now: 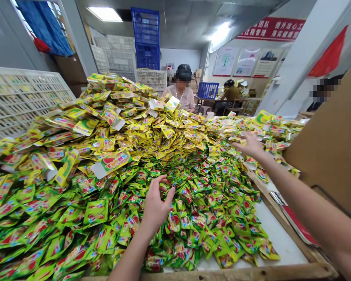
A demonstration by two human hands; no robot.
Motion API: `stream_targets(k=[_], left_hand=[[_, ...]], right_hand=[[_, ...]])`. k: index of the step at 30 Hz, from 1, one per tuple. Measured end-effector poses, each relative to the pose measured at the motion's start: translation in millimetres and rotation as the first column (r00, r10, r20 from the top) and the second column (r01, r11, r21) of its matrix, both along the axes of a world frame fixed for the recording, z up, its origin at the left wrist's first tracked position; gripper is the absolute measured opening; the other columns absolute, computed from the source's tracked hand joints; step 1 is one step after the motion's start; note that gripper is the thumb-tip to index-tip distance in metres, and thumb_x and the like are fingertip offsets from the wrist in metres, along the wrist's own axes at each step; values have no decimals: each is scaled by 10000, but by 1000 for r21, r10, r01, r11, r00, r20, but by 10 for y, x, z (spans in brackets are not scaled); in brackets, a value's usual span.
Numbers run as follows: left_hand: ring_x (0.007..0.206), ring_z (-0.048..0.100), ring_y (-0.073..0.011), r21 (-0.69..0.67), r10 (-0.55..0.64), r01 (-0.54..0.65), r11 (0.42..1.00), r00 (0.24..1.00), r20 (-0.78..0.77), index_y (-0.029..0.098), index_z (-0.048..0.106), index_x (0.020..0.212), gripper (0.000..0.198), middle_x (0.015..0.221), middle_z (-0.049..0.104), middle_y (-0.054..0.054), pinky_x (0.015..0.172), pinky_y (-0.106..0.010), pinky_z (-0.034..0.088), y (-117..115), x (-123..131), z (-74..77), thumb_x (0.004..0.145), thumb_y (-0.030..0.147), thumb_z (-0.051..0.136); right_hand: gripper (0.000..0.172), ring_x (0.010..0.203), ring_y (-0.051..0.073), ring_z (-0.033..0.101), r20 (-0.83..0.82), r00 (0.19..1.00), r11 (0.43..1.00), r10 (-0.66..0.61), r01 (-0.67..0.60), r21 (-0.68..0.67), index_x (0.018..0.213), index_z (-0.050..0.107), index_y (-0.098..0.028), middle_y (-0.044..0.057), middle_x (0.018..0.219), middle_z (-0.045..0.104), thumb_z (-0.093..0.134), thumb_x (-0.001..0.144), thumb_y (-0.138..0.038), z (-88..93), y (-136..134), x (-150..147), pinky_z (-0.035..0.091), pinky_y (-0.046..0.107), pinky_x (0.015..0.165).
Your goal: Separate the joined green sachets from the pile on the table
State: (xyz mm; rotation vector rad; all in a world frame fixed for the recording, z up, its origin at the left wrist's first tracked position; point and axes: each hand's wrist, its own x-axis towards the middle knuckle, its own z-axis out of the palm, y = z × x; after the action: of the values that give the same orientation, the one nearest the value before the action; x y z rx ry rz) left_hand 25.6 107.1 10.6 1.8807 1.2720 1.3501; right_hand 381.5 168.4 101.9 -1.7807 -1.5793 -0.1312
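A broad heap of small green sachets (193, 218) with watermelon pictures covers the near part of the table. My left hand (158, 201) hovers over or rests on these sachets, thumb apart from loosely curved fingers, and I see nothing held in it. Further away to the right, my right hand (251, 144) is stretched out with its fingers apart and shows nothing in its grasp. It is nearest to the yellow packs at the heap's right edge. Yellow sachets (163, 136) lie behind the green ones. On the left, small yellow cartons (117, 162) are piled high, some with open flaps.
A wooden rim (236, 272) borders the white tabletop (283, 234). Right of it lie a red booklet (300, 224) and a large cardboard sheet (330, 152). A white crate (32, 93) stands left. One person (185, 91) sits opposite; others are further back.
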Motion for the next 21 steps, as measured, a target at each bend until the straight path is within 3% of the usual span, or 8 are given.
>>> stream_targets(k=[2,5,8,12,15,18,21], left_hand=[[735,595,-156,16,-34,34,999,999,-27,189,520,1086,293,979,577,-64,696,-325,511,10,18,-21,841,348,532],[711,596,-146,36,-79,82,996,995,-57,187,549,1027,225,950,591,-55,680,-305,509,24,43,-74,844,316,528],[690,592,-144,78,-109,115,990,990,-85,186,576,965,162,867,608,-40,656,-285,502,22,74,-132,847,281,517],[648,577,-132,133,-118,126,983,991,-68,184,593,874,110,784,610,-26,625,-263,491,31,127,-68,841,256,517],[615,570,-119,102,-58,55,993,998,21,185,579,917,139,779,598,-17,603,-252,492,152,159,171,827,283,540],[667,596,-124,5,110,-111,994,993,44,178,505,1083,308,892,599,-37,624,-255,509,463,175,477,808,305,562],[892,611,-185,-18,249,-249,968,968,-13,141,433,1170,439,1086,565,-119,788,-326,506,907,177,671,780,263,591]], right_hand=[[198,909,186,636,109,992,979,70,-47,-200,1008,638,-166,62,1043,664,564,887,-304,-259,50,-183,510,378,825],[103,843,188,661,213,956,902,200,-95,-421,839,690,-183,47,887,712,592,853,-208,-659,138,-525,510,306,799],[178,950,203,630,331,916,862,225,-29,-506,1015,642,-150,75,1042,666,576,877,-242,-872,222,-754,494,384,860],[286,1046,218,577,433,867,826,246,46,-561,1156,563,-175,87,1224,561,542,904,-307,-857,280,-824,490,441,877],[273,1038,216,580,449,838,785,310,40,-618,1139,573,-173,84,1208,570,550,899,-302,-779,278,-796,492,436,873],[287,1048,218,575,437,824,755,361,17,-656,1162,562,-183,85,1224,561,548,900,-298,-744,253,-773,488,440,883],[319,1028,217,586,393,840,732,375,-8,-681,1193,540,-180,89,1224,557,553,898,-302,-746,228,-765,504,429,856]])
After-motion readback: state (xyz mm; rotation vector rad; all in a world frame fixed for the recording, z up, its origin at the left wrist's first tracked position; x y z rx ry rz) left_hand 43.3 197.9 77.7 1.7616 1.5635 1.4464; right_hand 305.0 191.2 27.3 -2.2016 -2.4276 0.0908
